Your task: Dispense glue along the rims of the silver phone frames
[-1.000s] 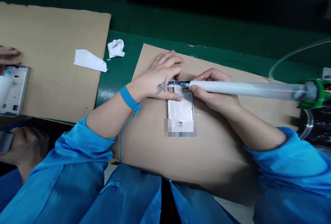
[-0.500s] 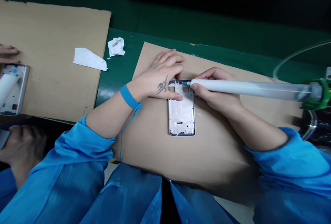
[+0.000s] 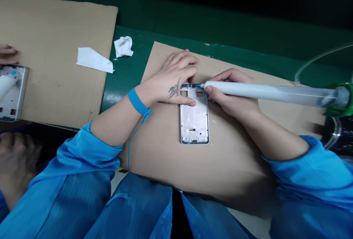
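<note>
A phone frame [image 3: 193, 117], pale inside with a dark rim and small cut-outs, lies flat on brown cardboard. My left hand [image 3: 176, 79] grips its upper left part, thumb resting on the inner face and fingers around the top edge. A blue band circles that wrist. Held like a pen in my right hand [image 3: 234, 92] is a dispensing syringe [image 3: 256, 90] filled with white material. The syringe lies nearly level, its blue tip [image 3: 199, 85] at the frame's top edge. Whether the tip touches the frame, I cannot tell.
A green cap [image 3: 340, 101] and clear tube [image 3: 311, 62] join the syringe at right. White paper pieces [image 3: 95, 60] [image 3: 123, 46] lie to the left. A co-worker's hands [image 3: 18, 161] are at far left, near another phone frame [image 3: 20, 92].
The syringe and its tip have shifted slightly right along the frame's top edge. My left hand keeps its hold. The co-worker's lower hand has moved left, and the grey object there is out of view.
</note>
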`<control>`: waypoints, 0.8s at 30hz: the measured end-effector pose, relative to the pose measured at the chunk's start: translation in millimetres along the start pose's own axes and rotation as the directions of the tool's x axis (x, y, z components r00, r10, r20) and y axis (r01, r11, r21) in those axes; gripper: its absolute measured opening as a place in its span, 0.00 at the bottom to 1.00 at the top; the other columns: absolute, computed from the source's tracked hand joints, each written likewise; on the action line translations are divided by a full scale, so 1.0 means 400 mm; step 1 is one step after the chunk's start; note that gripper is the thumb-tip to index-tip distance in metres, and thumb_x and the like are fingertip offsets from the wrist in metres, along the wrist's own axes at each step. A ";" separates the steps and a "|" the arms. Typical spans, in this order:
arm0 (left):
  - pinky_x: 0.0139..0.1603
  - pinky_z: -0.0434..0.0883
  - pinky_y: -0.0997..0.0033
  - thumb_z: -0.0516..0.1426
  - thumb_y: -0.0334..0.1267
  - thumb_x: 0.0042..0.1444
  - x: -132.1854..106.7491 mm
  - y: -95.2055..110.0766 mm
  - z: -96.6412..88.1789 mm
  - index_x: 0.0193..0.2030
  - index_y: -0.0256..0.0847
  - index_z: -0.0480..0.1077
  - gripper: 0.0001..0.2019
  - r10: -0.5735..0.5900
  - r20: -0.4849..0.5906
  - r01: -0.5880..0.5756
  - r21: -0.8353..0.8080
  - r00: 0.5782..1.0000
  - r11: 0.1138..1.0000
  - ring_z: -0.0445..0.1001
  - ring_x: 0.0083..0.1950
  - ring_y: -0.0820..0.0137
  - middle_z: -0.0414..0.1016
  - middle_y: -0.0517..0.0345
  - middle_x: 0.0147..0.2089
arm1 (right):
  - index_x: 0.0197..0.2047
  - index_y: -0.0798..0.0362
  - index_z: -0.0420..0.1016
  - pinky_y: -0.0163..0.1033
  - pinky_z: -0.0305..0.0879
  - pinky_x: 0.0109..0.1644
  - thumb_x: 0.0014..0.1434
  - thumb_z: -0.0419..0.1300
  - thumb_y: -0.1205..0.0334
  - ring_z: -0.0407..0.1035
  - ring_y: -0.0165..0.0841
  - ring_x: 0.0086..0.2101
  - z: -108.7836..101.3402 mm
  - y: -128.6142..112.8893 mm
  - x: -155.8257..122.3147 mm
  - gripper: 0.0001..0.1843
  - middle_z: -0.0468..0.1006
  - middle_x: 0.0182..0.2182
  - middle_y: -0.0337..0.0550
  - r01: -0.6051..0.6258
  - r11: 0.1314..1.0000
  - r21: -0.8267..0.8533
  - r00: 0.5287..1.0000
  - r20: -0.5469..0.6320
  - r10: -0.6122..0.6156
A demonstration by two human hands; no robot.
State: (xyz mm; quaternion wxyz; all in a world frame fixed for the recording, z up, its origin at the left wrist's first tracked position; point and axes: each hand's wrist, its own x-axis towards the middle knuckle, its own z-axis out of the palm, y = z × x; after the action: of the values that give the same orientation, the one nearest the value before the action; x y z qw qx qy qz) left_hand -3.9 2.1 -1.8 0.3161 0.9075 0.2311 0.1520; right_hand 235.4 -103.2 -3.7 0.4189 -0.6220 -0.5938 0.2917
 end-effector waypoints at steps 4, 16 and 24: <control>0.89 0.45 0.22 0.73 0.75 0.49 0.000 0.003 -0.001 0.49 0.48 0.79 0.36 -0.005 -0.008 0.005 -0.007 1.000 1.000 0.53 0.88 0.30 0.70 0.42 0.78 | 0.37 0.40 0.81 0.48 0.74 0.28 0.56 0.80 0.39 0.81 0.44 0.32 0.000 -0.003 0.000 0.19 0.88 0.35 0.44 -0.001 1.000 0.003 1.000 0.004 0.001; 0.88 0.48 0.23 0.75 0.72 0.48 0.002 0.000 0.000 0.49 0.49 0.79 0.34 0.002 -0.002 -0.002 -0.005 1.000 1.000 0.53 0.88 0.30 0.70 0.43 0.77 | 0.39 0.42 0.84 0.49 0.79 0.37 0.55 0.82 0.38 0.81 0.43 0.33 0.002 -0.011 -0.003 0.21 0.88 0.36 0.44 0.049 0.999 0.008 0.999 0.014 -0.049; 0.89 0.47 0.25 0.74 0.76 0.47 0.003 -0.003 -0.003 0.50 0.48 0.79 0.37 -0.002 0.018 0.002 0.010 1.000 1.000 0.51 0.88 0.30 0.69 0.42 0.78 | 0.38 0.42 0.83 0.49 0.79 0.37 0.56 0.80 0.37 0.81 0.43 0.34 0.002 -0.009 -0.002 0.21 0.88 0.36 0.44 0.066 0.998 -0.019 0.998 0.006 -0.066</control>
State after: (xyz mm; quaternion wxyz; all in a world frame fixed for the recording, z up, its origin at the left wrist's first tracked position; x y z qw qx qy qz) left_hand -3.8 4.2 -1.6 0.3139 0.9101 0.2298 0.1425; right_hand 233.0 -104.0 -1.2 0.4210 -0.6052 -0.6177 0.2737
